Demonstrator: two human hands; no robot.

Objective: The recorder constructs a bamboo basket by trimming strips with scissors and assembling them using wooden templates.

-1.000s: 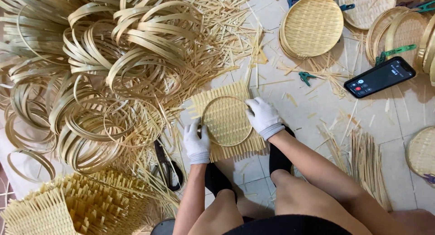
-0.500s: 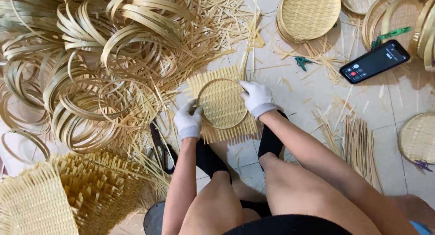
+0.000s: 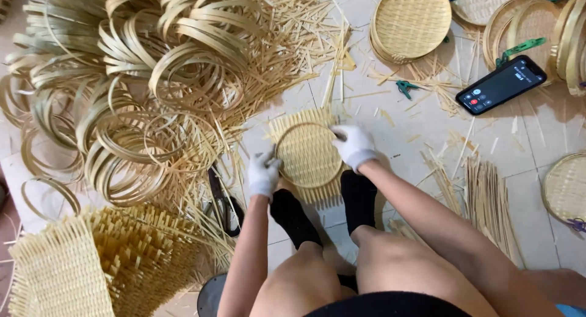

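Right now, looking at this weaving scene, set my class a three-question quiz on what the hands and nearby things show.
1. True or false: both hands wear white gloves.
2. What do the left hand and right hand press a bamboo ring onto?
A. a woven bamboo mat
B. a smartphone
C. a green clip
3. Which tool lies on the floor just left of the left hand?

Key
1. True.
2. A: the woven bamboo mat, with a hand at either side of the ring.
3. Black-handled scissors.
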